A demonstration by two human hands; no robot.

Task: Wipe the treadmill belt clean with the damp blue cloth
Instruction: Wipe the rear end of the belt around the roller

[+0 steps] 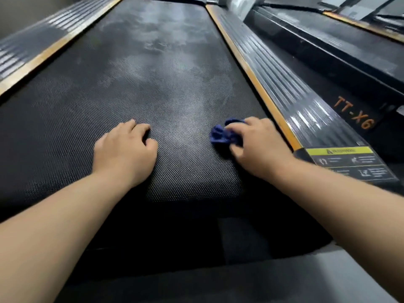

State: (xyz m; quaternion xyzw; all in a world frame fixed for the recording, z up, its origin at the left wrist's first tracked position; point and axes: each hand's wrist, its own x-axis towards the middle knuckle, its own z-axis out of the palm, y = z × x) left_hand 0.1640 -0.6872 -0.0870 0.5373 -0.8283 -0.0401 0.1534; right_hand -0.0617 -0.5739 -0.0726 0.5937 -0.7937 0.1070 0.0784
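From the head view, the left hand (124, 149) is resting on the treadmill belt (153, 73) near its near end, left of the middle. Its fingers are lying loosely bent against the textured surface, grasping nothing. The right hand (260, 147) is pressing down close to the belt's right edge, its fingers curling round the bunched blue cloth (223, 136), which is sitting on the belt and poking out to the left of the fingertips. Pale dusty smears are showing farther up the belt. An orange-trimmed side rail (284, 90) is running along the right edge, with a yellow warning label (349, 162) at its near end.
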